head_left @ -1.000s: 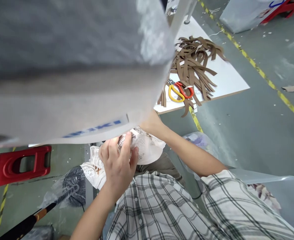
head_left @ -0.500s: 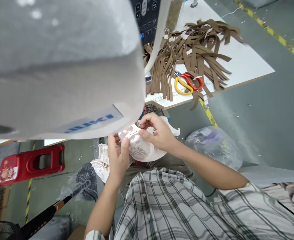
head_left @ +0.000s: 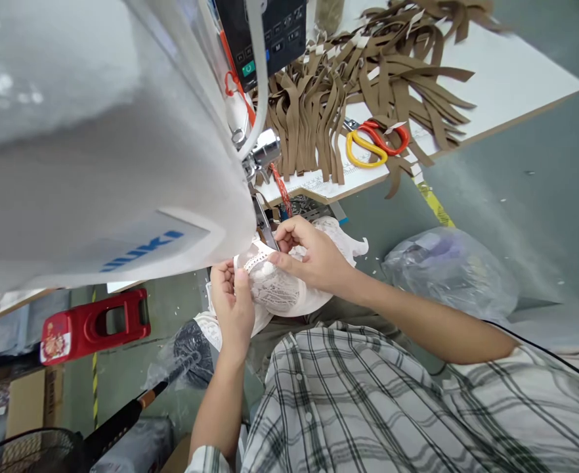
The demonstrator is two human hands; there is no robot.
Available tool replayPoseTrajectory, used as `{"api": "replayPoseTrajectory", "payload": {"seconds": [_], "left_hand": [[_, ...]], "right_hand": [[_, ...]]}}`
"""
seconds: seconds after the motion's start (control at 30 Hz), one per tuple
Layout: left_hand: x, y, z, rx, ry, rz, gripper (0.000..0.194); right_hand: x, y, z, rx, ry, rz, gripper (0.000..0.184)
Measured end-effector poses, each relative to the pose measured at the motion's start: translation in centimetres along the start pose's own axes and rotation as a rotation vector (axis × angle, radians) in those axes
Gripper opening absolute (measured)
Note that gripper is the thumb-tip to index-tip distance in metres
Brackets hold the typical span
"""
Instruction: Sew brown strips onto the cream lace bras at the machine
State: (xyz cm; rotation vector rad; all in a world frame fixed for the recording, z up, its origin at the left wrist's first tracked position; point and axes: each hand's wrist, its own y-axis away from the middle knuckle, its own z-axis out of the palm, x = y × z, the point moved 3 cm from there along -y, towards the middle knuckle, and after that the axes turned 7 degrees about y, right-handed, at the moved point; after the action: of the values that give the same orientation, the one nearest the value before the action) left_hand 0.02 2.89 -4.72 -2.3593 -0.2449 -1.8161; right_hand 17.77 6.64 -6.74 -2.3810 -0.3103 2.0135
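A white lace bra lies beneath the needle end of a white sewing machine, its lace cup facing up. My left hand pinches the bra's left edge between thumb and fingers. On the other side, my right hand grips the bra near its upper trim, fingers curled close to the metal presser bar. Part of the white fabric hangs below my left hand, and another part extends past my right hand. The machine head hides some of the stitching area.
Many brown strips lie on the white tabletop, with red-and-yellow scissors on them. A control panel stands behind the machine. A red plastic stool, a fan and a clear plastic bag are around me.
The view has shifted, so the machine head now sits farther left and shows its metal parts and more of the panel. Both hands keep their hold on the bra.
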Motion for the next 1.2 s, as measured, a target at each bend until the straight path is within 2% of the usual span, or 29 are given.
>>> {"api": "replayPoseTrajectory", "payload": {"seconds": [0.37, 0.53, 0.63, 0.73, 0.87, 0.93, 1.07, 1.13, 1.2], "left_hand": [[0.2, -0.1, -0.8, 0.042, -0.079, 0.000, 0.035], [0.7, -0.2, -0.7, 0.037, -0.077, 0.022, 0.033], [1.1, 0.2, -0.7, 0.012, -0.094, 0.008, 0.029], [1.4, 1.3, -0.5, -0.059, -0.117, 0.032, 0.028], [1.1, 3.0, 0.3, -0.247, -0.075, 0.019, 0.034], [0.7, 3.5, 1.0, -0.327, -0.017, -0.031, 0.038], [0.1, 3.8, 2.6, -0.404, 0.215, -0.206, 0.051], [0.2, 4.0, 3.3, -0.448, 0.344, -0.286, 0.051], [0.7, 4.3, 3.6, -0.447, 0.384, -0.286, 0.044]], "right_hand": [[-0.3, 0.1, -0.1, 0.000, -0.003, 0.039, 0.031], [-1.2, 0.0, 0.0, 0.022, 0.057, 0.081, 0.035], [-1.4, 0.3, -0.1, 0.033, 0.010, 0.112, 0.037], [-1.1, 1.4, -0.7, -0.020, -0.060, 0.169, 0.033], [-0.6, 3.8, -2.0, -0.158, -0.206, 0.223, 0.035], [-0.6, 5.0, -2.6, -0.190, -0.272, 0.238, 0.034], [-1.1, 7.0, -3.0, -0.226, -0.275, 0.249, 0.033], [-1.4, 7.6, -2.9, -0.251, -0.228, 0.237, 0.031], [-1.7, 8.1, -2.8, -0.271, -0.181, 0.223, 0.028]]}}
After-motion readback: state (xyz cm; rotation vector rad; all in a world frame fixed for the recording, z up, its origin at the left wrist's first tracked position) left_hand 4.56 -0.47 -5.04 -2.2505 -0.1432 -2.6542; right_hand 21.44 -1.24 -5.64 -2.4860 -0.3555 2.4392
